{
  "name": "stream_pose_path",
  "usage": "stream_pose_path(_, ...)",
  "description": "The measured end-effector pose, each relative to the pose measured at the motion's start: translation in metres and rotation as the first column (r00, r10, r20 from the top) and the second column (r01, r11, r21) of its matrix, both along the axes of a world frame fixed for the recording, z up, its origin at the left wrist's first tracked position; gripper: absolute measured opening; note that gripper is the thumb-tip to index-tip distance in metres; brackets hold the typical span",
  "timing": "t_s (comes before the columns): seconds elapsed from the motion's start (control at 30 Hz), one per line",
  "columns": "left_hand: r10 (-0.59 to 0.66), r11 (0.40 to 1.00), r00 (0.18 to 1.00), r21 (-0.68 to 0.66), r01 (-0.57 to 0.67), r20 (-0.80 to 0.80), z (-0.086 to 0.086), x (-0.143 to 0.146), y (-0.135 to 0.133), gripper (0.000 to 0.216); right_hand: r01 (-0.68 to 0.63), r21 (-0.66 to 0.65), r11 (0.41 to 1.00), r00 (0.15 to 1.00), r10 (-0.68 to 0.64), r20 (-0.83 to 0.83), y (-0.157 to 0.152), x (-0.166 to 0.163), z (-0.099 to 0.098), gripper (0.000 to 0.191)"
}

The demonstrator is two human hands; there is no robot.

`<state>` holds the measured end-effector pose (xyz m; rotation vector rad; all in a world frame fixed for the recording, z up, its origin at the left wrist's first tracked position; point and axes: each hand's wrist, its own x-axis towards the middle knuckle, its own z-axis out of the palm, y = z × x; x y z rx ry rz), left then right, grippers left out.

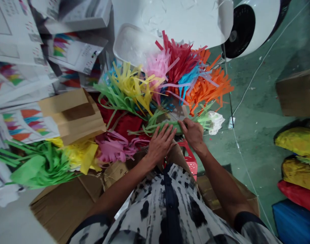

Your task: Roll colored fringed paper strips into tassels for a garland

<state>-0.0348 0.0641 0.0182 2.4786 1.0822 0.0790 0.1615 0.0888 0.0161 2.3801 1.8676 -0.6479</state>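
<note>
A strip of light green tissue paper [179, 127] with fringed ends lies across my lap, below the pile of tassels. My left hand [160, 144] rests flat on its left part, fingers stretched out. At its right part, my right hand [193, 134] pinches the paper between thumb and curled fingers. Just beyond are loose tissue tassels: a yellow one [134, 84], a pink one [157, 64], a red one [179, 61] and an orange one [208, 88]. A white crumpled piece [216, 122] sits right of my right hand.
An open cardboard box [73, 117] stands at left among printed white packets [73, 51]. Green tassels [43, 166] and a magenta tassel [115, 147] lie near it. A clear plastic tub [131, 44] is at the back. Part of a pink-red stool [192, 161] shows below my hands.
</note>
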Motion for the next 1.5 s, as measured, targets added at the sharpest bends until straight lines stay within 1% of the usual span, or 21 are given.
stream_pose_path(0.17,0.001,1.000,1.000,-0.022,-0.002,-0.031,-0.002,-0.002,-0.002,0.065,0.031,-0.018,0.999,0.999,-0.032,-0.043,0.002,0.003,-0.003,0.050)
stream_pose_path(0.27,0.011,1.000,0.999,-0.026,-0.011,-0.030,-0.002,-0.002,-0.004,0.064,0.015,0.026,1.000,1.000,-0.015,0.005,-0.001,0.002,-0.003,0.045)
stream_pose_path(0.3,0.012,0.999,0.999,-0.030,-0.013,-0.031,-0.002,-0.002,-0.004,0.063,-0.009,0.070,0.997,0.999,0.006,0.040,-0.003,0.001,-0.002,0.043)
stream_pose_path(0.37,0.010,0.999,0.999,-0.039,-0.011,-0.035,-0.001,-0.002,-0.005,0.062,-0.066,0.203,0.977,0.991,0.041,0.125,-0.011,-0.002,0.000,0.037)
stream_pose_path(0.43,0.005,0.999,0.999,-0.048,-0.007,-0.045,0.000,-0.002,-0.005,0.061,-0.135,0.349,0.927,0.982,0.077,0.175,-0.024,-0.004,0.003,0.029)
stream_pose_path(0.5,-0.003,0.998,0.998,-0.056,0.000,-0.055,0.001,-0.002,-0.004,0.060,-0.242,0.428,0.871,0.968,0.186,0.169,-0.042,-0.005,0.004,0.030)
stream_pose_path(0.57,-0.013,0.998,0.998,-0.063,0.009,-0.061,0.001,-0.003,-0.003,0.060,-0.365,0.430,0.825,0.931,0.334,0.148,-0.061,-0.004,0.002,0.036)
stream_pose_path(0.6,-0.022,0.998,0.998,-0.065,0.018,-0.060,0.001,-0.004,-0.002,0.060,-0.407,0.421,0.811,0.913,0.382,0.147,-0.069,-0.001,0.001,0.039)
stream_pose_path(0.63,-0.034,0.997,0.998,-0.065,0.030,-0.057,0.001,-0.006,-0.001,0.060,-0.424,0.414,0.806,0.905,0.395,0.156,-0.076,0.002,-0.001,0.041)
stream_pose_path(0.73,-0.078,0.995,0.996,-0.060,0.076,-0.035,0.002,-0.017,0.003,0.059,-0.409,0.421,0.810,0.913,0.355,0.204,-0.084,0.015,-0.004,0.042)
stream_pose_path(0.83,-0.065,0.998,0.998,-0.027,0.065,0.003,0.005,-0.039,0.010,0.052,-0.394,0.412,0.822,0.918,0.332,0.216,-0.081,0.026,-0.002,0.040)
stream_pose_path(0.97,0.037,0.996,0.999,0.080,-0.040,0.037,0.019,-0.071,0.015,0.034,-0.359,0.368,0.858,0.933,0.315,0.175,-0.074,0.030,0.002,0.039)
stream_pose_path(1.03,0.133,0.981,0.990,0.133,-0.139,0.050,0.026,-0.074,0.015,0.024,-0.355,0.357,0.864,0.935,0.321,0.153,-0.071,0.028,0.004,0.038)
stream_pose_path(1.07,0.176,0.972,0.983,0.150,-0.183,0.062,0.029,-0.071,0.014,0.021,-0.357,0.354,0.865,0.934,0.325,0.149,-0.069,0.027,0.005,0.037)
stream_pose_path(1.1,0.188,0.968,0.979,0.156,-0.198,0.075,0.030,-0.064,0.012,0.020,-0.360,0.351,0.864,0.933,0.329,0.147,-0.067,0.026,0.007,0.036)
stream_pose_path(1.13,0.163,0.973,0.983,0.150,-0.175,0.086,0.029,-0.054,0.011,0.020,-0.365,0.350,0.863,0.931,0.334,0.146,-0.066,0.026,0.008,0.035)
stream_pose_path(1.17,0.111,0.983,0.989,0.138,-0.124,0.093,0.027,-0.042,0.010,0.022,-0.369,0.350,0.861,0.930,0.339,0.145,-0.064,0.025,0.010,0.034)
stream_pose_path(1.23,-0.036,0.995,0.996,0.100,0.027,0.086,0.018,-0.017,0.010,0.033,-0.367,0.346,0.863,0.930,0.338,0.144,-0.061,0.025,0.014,0.032)
stream_pose_path(1.3,-0.078,0.994,0.996,0.077,0.074,0.051,0.006,0.004,0.013,0.037,-0.346,0.336,0.876,0.938,0.312,0.152,-0.060,0.023,0.018,0.031)
stream_pose_path(1.4,-0.040,0.997,0.999,0.068,0.040,0.001,-0.007,0.019,0.020,0.037,-0.330,0.337,0.882,0.943,0.293,0.158,-0.059,0.016,0.020,0.030)
stream_pose_path(1.5,-0.009,0.998,1.000,0.055,0.007,0.027,-0.009,0.017,0.022,0.036,-0.385,0.344,0.856,0.923,0.365,0.125,-0.056,0.007,0.014,0.032)
